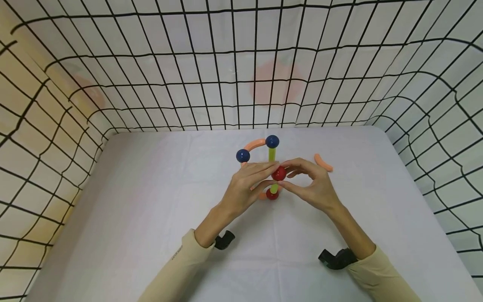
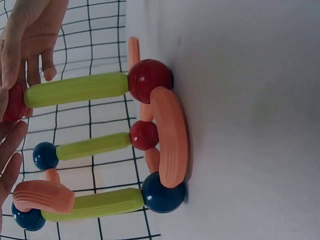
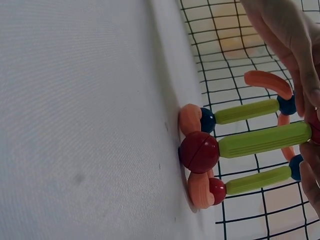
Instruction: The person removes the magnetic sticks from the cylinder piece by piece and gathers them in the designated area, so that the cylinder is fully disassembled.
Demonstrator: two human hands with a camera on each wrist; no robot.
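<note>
A frame of coloured balls and sticks stands on the table. At its near corner, my left hand (image 1: 245, 184) and right hand (image 1: 315, 186) meet around an upper red ball (image 1: 279, 173), fingers and thumbs on opposite sides. This ball sits atop an upright green stick (image 2: 77, 90), which rises from a lower red ball (image 3: 199, 152). Curved orange sticks (image 2: 171, 137) join the lower balls. Two more green uprights stand behind, carrying blue balls (image 1: 272, 141) linked by a curved orange stick (image 1: 255, 144). In the head view, my hands cover part of the frame.
A loose curved orange stick (image 1: 323, 162) lies on the white table (image 1: 151, 209), right of the frame. Black wire mesh (image 1: 234, 67) encloses the table's back and sides. Dark wrist cameras (image 1: 337, 259) sit below my wrists.
</note>
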